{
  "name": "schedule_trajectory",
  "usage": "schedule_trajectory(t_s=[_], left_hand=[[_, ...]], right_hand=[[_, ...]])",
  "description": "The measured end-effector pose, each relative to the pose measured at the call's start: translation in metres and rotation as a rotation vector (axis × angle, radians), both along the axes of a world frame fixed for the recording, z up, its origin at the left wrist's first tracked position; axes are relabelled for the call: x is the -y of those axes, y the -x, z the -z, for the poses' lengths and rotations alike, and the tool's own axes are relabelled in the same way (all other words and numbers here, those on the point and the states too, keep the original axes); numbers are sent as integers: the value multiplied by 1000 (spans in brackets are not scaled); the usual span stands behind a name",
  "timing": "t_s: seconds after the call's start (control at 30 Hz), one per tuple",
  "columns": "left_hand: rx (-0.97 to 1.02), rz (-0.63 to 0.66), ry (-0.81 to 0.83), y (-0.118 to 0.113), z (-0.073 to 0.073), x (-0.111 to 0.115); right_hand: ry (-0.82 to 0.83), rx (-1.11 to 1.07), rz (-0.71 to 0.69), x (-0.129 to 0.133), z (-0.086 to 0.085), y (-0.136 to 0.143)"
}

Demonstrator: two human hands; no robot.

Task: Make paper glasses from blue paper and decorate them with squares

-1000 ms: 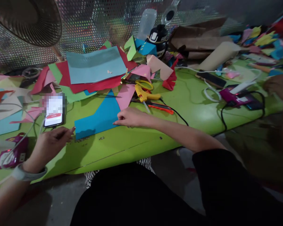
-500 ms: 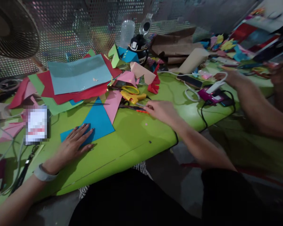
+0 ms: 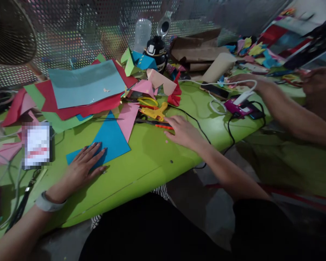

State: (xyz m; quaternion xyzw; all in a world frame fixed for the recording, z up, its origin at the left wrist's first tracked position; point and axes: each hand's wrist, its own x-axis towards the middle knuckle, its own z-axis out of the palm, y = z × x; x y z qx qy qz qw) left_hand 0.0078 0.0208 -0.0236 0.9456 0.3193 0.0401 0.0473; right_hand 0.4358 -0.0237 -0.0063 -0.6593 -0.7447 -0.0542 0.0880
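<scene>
My left hand (image 3: 83, 166) lies flat with fingers stretched out on a folded blue paper (image 3: 112, 139), pressing its lower left part to the table. A pink paper piece (image 3: 128, 121) lies against the blue one. My right hand (image 3: 183, 133) is open, palm down, with its fingertips beside a yellow glue gun (image 3: 154, 112). Under those fingertips lies a dark tool with orange handle parts (image 3: 163, 126); whether I touch it I cannot tell. Behind the glue gun shows a yellow looped handle (image 3: 148, 101).
Stacked coloured sheets (image 3: 87, 87) lie at the back left, near a phone (image 3: 37, 145) and a fan (image 3: 9, 32). A dark bottle (image 3: 156, 50) stands behind paper scraps. To the right, another person's arm (image 3: 282, 105) reaches past a purple power adapter (image 3: 237, 108) with cables.
My right hand's fingers have moved apart and away from the glue gun, which is turned slightly. Its black cord now shows more. My left hand stays on the blue paper.
</scene>
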Motion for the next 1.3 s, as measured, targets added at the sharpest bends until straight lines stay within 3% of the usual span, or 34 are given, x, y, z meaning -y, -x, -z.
schedule_trajectory(t_s=[0.17, 0.37, 0.6, 0.7, 0.8, 1.1, 1.3], left_hand=[[9, -9, 43, -1, -6, 6], [67, -25, -11, -1, -5, 9], [57, 45, -74, -5, -4, 14], [22, 79, -70, -6, -6, 17], [4, 84, -48, -6, -9, 18], [14, 89, 19, -4, -9, 18], [34, 91, 55, -4, -6, 17]], right_hand=[[96, 29, -9, 1, -1, 7], [227, -157, -95, 5, -8, 2], [65, -418, -76, -3, -5, 18], [108, -480, -120, -12, -5, 21], [144, -473, -172, -22, -3, 21], [65, -257, -113, -35, 8, 51], [83, -224, -146, -34, 8, 50]])
